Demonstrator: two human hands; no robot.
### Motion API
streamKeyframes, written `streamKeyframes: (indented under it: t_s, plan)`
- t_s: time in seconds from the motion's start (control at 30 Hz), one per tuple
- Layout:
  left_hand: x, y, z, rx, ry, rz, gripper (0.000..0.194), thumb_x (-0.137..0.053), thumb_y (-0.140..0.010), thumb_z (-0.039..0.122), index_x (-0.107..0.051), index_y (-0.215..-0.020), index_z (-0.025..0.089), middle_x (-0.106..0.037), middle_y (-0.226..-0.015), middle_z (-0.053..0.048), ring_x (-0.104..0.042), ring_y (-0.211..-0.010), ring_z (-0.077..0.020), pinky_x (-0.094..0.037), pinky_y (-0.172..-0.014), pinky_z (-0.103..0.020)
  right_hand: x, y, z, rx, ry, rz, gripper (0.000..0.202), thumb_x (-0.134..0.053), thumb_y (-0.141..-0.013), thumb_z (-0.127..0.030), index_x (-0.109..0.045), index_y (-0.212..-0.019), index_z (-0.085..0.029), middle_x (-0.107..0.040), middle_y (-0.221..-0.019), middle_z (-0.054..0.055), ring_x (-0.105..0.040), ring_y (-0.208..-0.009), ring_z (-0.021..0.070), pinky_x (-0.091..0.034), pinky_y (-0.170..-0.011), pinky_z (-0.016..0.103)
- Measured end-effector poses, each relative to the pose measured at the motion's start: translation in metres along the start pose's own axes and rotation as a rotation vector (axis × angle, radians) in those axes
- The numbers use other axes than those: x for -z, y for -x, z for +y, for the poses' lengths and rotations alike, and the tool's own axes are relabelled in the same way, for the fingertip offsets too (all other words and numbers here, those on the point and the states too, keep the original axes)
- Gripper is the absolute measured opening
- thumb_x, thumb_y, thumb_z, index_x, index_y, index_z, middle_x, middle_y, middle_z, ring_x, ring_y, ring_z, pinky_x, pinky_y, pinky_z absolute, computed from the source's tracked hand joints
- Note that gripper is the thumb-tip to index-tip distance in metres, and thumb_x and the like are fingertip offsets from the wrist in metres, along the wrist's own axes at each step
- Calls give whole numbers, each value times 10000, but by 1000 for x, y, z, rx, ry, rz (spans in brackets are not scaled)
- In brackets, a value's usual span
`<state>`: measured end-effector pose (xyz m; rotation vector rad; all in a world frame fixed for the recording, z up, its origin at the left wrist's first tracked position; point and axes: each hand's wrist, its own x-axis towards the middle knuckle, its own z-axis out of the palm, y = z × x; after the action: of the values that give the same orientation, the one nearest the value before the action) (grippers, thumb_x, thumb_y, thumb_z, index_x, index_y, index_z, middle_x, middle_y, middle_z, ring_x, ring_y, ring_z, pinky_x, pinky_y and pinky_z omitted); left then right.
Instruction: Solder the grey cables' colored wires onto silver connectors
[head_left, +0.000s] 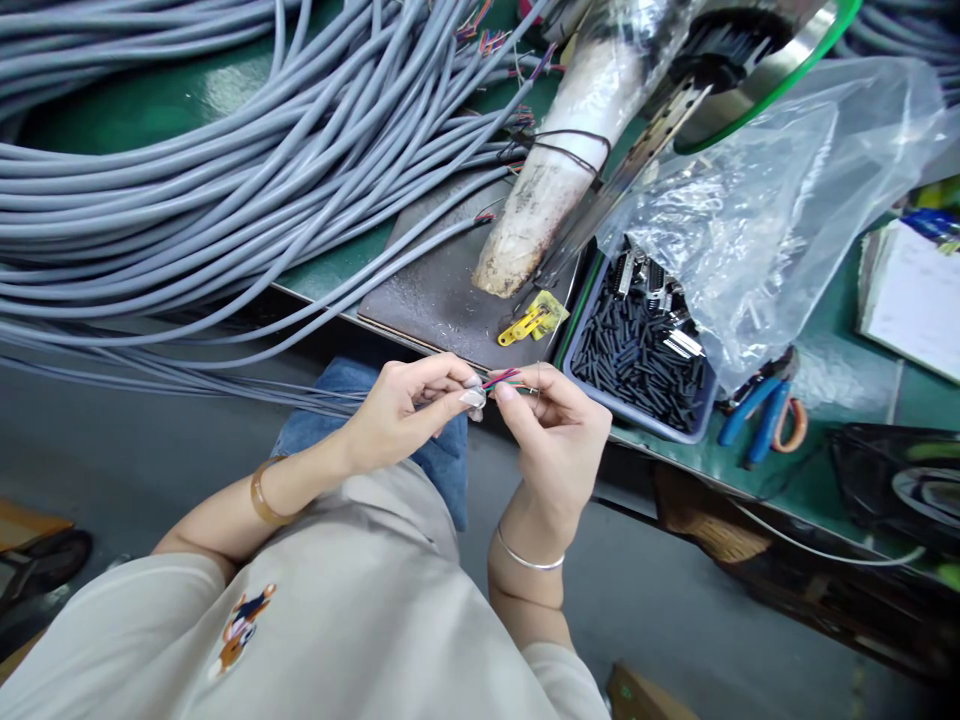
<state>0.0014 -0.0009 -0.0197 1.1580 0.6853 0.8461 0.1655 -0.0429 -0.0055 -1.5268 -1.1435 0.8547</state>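
Observation:
Just off the bench's front edge, my left hand (pixel 420 405) pinches the end of a grey cable, whose length trails off to the left. Thin coloured wires (pixel 501 379), pink, purple and green among them, fan out of that end. My right hand (pixel 559 420) is closed on these wires with thumb and forefinger, close beside the left fingertips. Something whitish covers the left thumb and fingertip. On the dark board (pixel 450 290) beyond my hands lies a small yellow tool (pixel 529 322).
Many grey cables (pixel 225 215) cover the left of the green bench. A wrapped white roll (pixel 555 180) and a metal arm stand over the board. Right of it are a bin (pixel 701 425) of black tubes and connectors, a plastic bag (pixel 765 220), and blue-handled pliers (pixel 757 415).

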Motion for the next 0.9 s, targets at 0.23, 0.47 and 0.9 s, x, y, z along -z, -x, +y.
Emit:
streamKeyframes:
  t_s: [0.23,0.47,0.9]
  plan:
    - [4,0,2,-146,-157,-41,73,-658,-946,199,-679,-920,134,-751,-791,-25,-688,-666,-81,-516,-594,-150,7,0,-6,-20,55,-58,77,-730,-840,-255,-787,-838,-203,-621,-719,-8,-348,-506,48,-235,-456,220]
    - [0,3,-4,-152,-98,-32,82,-661,-956,216,-664,-947,134,-752,-808,-30,-673,-640,-71,-513,-573,-145,5,1,-5,-50,-16,-61,60,-735,-821,-245,-781,-812,-207,-576,-666,-30,-322,-487,42,-215,-451,220]
    - [0,5,-2,-153,-150,13,89,-669,-952,222,-664,-923,138,-741,-800,-23,-643,-622,-63,-488,-554,-145,7,-3,-7,-44,-6,-95,48,-752,-796,-224,-798,-795,-210,-612,-647,-24,-309,-488,39,-207,-463,225]
